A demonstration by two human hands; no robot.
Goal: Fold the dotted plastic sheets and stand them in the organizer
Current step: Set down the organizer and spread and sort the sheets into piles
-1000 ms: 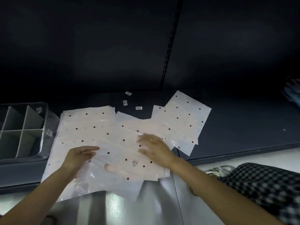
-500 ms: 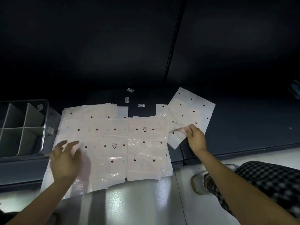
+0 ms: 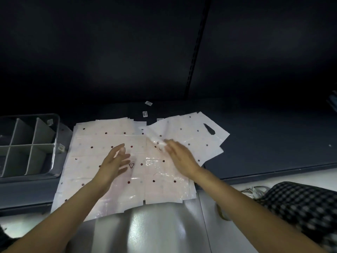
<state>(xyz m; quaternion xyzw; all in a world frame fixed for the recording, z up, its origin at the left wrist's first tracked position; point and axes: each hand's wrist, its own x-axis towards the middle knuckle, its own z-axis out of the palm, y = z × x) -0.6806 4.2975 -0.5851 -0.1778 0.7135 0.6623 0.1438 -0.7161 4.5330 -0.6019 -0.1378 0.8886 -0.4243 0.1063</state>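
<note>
On the dark shelf, your left hand (image 3: 114, 164) hovers loose-fingered over the white red-dotted plastic sheets (image 3: 109, 143) while your right hand (image 3: 179, 157) pinches one sheet's edge, likely to fold it, the grey divided organizer (image 3: 27, 148) waiting beyond your left fingers.

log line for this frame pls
left hand open over dotted sheets | right hand pulling sheet with handle cutout | organizer holds none

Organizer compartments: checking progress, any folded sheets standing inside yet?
Empty: the organizer shows only bare dividers; the dotted sheets lie spread beside it.
</note>
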